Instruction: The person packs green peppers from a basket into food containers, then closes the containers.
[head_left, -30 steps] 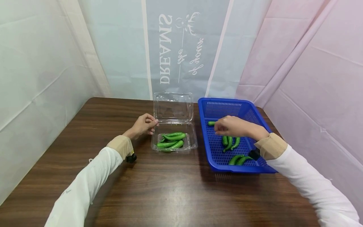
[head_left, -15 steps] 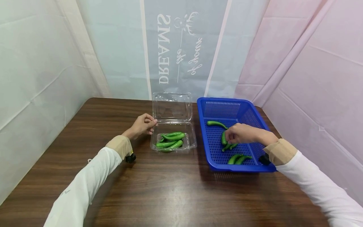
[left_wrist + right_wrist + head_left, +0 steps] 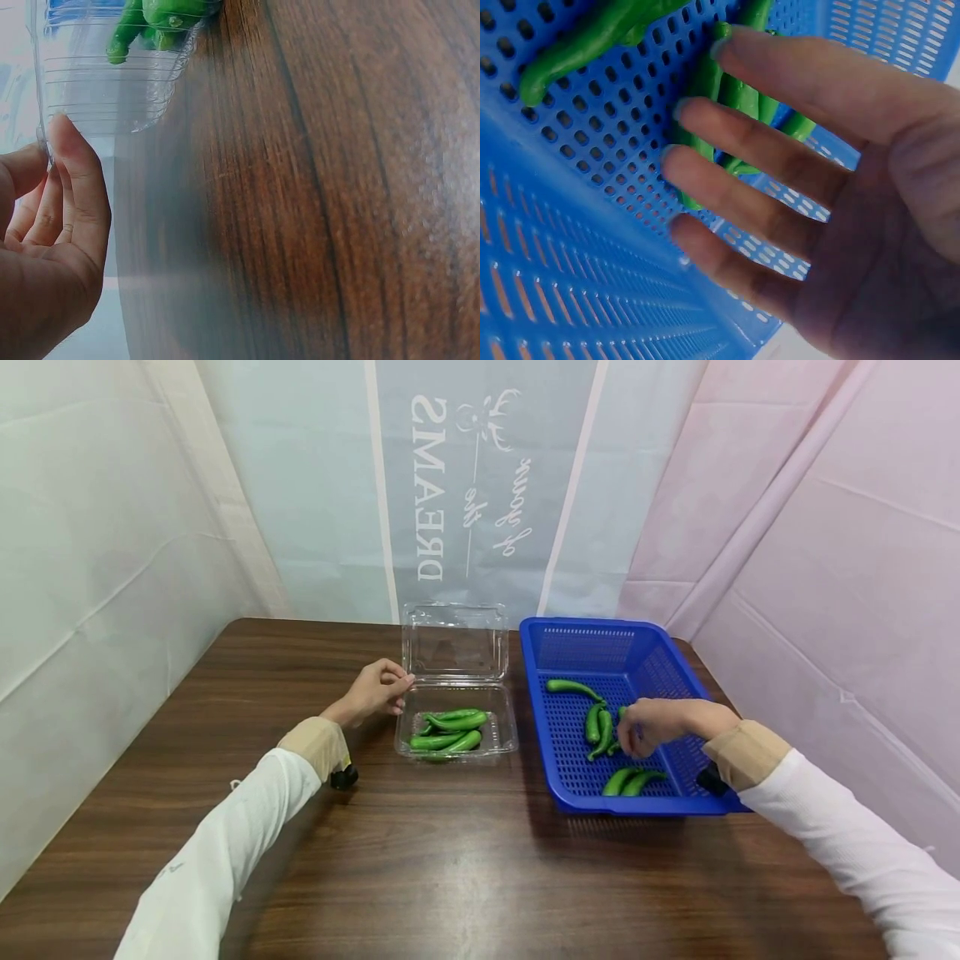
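Note:
In the head view, my left hand [image 3: 375,689] is at the left edge of a clear plastic clamshell container [image 3: 504,706]. The left wrist view shows its thumb and forefinger pinching the container's rim. The lid [image 3: 453,643] stands upright behind, and several green chili peppers [image 3: 450,722] lie inside the base. My right hand [image 3: 663,722] is down inside a blue plastic basket [image 3: 637,807]. In the right wrist view its fingers are spread and mostly straight, with the tips by a green pepper [image 3: 705,82]; whether they touch it is unclear.
Several more peppers lie on the basket floor: a long one [image 3: 572,687] at the back, a pair [image 3: 630,782] at the front. Container and basket stand side by side on a brown wooden table [image 3: 450,852]. A printed cloth [image 3: 480,527] hangs behind.
My right hand has moved right and slightly towards me within the basket, uncovering the long back pepper and then the middle ones. My left hand stays on the container.

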`<action>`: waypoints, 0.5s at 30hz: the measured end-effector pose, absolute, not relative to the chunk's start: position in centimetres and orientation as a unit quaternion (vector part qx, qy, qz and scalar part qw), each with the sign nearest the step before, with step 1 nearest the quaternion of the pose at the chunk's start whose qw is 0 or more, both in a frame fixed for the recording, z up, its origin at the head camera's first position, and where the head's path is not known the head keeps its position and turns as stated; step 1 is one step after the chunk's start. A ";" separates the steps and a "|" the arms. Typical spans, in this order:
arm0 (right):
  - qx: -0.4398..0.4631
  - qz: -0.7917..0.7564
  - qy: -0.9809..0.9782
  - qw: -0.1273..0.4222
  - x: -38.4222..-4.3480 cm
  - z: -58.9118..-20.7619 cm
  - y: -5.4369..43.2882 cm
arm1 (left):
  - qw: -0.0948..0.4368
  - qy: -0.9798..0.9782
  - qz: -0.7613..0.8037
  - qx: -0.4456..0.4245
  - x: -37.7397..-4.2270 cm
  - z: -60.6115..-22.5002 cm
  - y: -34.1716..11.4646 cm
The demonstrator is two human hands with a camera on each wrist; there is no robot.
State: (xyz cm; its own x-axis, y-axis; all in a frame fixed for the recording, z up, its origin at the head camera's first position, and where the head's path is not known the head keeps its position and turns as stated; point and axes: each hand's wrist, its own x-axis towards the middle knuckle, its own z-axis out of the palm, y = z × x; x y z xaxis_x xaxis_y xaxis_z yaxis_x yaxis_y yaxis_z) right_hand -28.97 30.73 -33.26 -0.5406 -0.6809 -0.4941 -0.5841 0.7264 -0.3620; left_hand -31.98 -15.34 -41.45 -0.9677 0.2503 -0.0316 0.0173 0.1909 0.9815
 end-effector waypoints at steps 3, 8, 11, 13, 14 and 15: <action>-0.343 -0.057 0.868 0.355 -29.0 -33.2 30.5 | 0.094 0.769 0.627 0.087 -32.0 -41.4 -15.4; -0.312 -0.021 0.867 0.387 -29.0 -33.5 30.1 | 0.091 0.770 0.625 0.089 -32.0 -41.5 -15.5; -0.307 0.002 0.870 0.386 -28.9 -33.7 30.0 | 0.089 0.768 0.628 0.088 -32.0 -41.6 -15.5; -0.297 0.014 0.873 0.387 -28.8 -33.9 29.9 | 0.090 0.766 0.631 0.088 -32.0 -41.6 -15.5; -0.292 0.019 0.873 0.390 -28.7 -33.9 29.8 | 0.091 0.765 0.632 0.087 -32.0 -41.6 -15.4; -0.285 0.027 0.873 0.395 -28.7 -34.0 29.8 | 0.092 0.764 0.633 0.086 -32.0 -41.6 -15.4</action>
